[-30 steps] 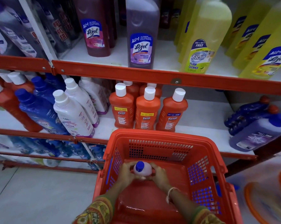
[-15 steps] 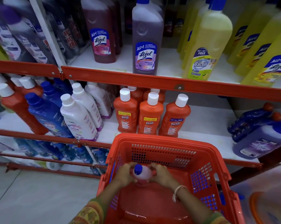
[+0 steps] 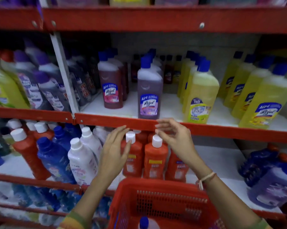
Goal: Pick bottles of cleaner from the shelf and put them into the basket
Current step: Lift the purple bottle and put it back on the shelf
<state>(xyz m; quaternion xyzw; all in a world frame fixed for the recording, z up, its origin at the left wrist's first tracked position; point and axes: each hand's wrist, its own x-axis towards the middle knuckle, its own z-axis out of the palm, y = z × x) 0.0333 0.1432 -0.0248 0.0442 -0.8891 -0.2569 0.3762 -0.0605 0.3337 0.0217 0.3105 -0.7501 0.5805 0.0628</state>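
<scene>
The red basket (image 3: 164, 189) sits low in the middle, and a blue-capped bottle (image 3: 146, 223) stands inside it at the bottom edge of the view. My left hand (image 3: 113, 151) and my right hand (image 3: 174, 138) are both raised in front of the shelf, empty, fingers apart. They hover below a purple cleaner bottle (image 3: 149, 95) that stands at the front of the middle shelf. Orange white-capped bottles (image 3: 155, 159) stand on the lower shelf just behind my hands. A dark red cleaner bottle (image 3: 111, 85) stands left of the purple one.
Yellow floor cleaner bottles (image 3: 200, 96) fill the right of the middle shelf. The red shelf lip (image 3: 116, 121) runs across just above my fingers. White (image 3: 83, 161) and blue bottles (image 3: 53, 159) crowd the lower shelf at left; purple bottles (image 3: 274, 184) lie at right.
Both hands let go of the blue-capped bottle in the basket and rose toward the middle shelf. The view tilted up, so the basket now shows only at the bottom.
</scene>
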